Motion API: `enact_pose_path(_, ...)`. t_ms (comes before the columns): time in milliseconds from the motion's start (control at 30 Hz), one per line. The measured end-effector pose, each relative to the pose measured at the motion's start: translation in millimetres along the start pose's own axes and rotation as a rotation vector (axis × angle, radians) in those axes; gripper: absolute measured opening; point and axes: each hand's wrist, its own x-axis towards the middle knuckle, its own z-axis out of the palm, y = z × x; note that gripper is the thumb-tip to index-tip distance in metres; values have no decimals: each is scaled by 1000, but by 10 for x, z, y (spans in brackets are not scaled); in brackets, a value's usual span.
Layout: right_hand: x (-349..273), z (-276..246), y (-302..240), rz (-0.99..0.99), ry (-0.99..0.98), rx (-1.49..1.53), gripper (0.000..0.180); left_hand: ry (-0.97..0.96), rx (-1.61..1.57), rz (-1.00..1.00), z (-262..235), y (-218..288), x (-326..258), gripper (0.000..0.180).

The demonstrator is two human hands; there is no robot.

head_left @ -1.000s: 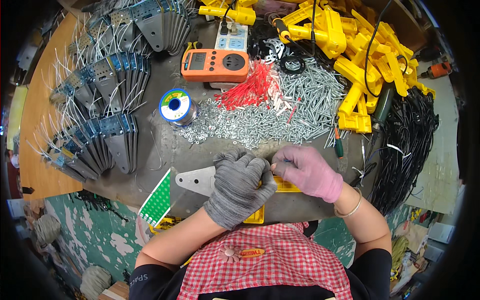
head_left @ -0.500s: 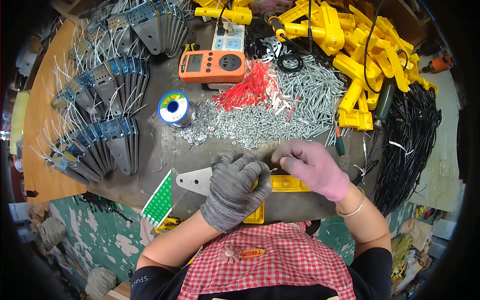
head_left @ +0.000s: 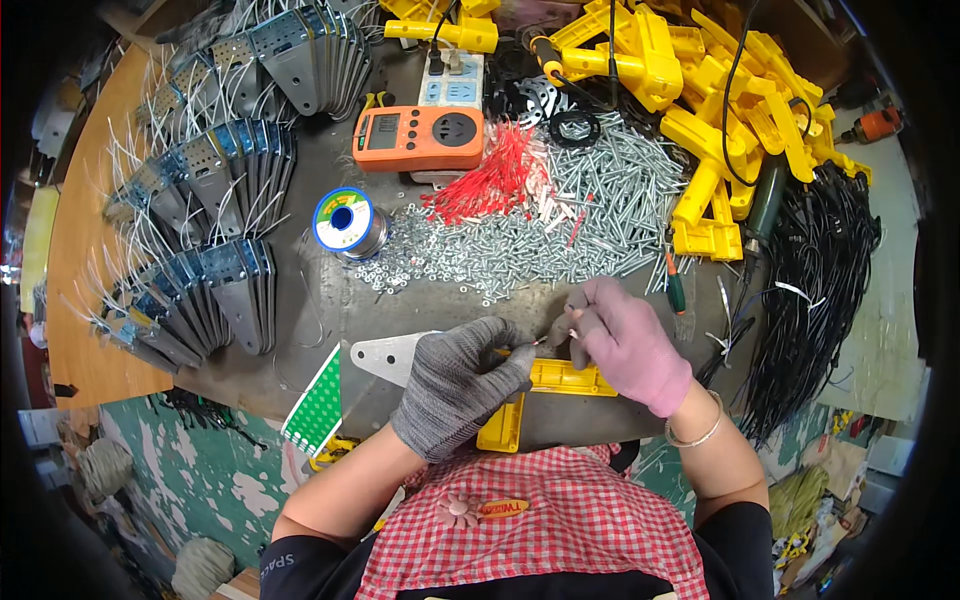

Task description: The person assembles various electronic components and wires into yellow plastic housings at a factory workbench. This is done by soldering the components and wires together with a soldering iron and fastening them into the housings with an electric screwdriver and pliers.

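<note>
My left hand [head_left: 462,382], in a grey knitted glove, is closed in a pinch on a thin wire [head_left: 540,342] whose small end shows at the fingertips. Just right of it, my right hand [head_left: 632,348], in a pink glove with grey fingertips, is also pinched; a tiny pale bit shows there, too small to name. Beneath both hands lies a yellow plastic housing [head_left: 572,378], partly covered, with another yellow section [head_left: 502,426] toward me. A flat grey metal plate [head_left: 380,357] with holes sticks out left from under my left hand.
Loose screws [head_left: 615,190], nuts and red-tipped sleeves [head_left: 490,175] are heaped beyond my hands, beside a solder spool [head_left: 343,222] and an orange meter [head_left: 420,138]. Metal brackets [head_left: 240,295] stand at left. Yellow housings [head_left: 720,110], a screwdriver [head_left: 676,290] and black cables [head_left: 815,290] lie right.
My left hand has turned, its fingertips now pointing right at the wire end. My right hand has shifted slightly, its fingers pinching close by. The view has moved slightly.
</note>
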Motion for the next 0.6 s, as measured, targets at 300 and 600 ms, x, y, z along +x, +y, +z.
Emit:
enact_pose_path(300,-62,50,-121,-149,-14,-149,11,0,-118,3,4,-53,10,17)
enact_pose_path(600,-101,138,-116,-435,125,-315,10,-35,-281,-33,-42,-7,67,14)
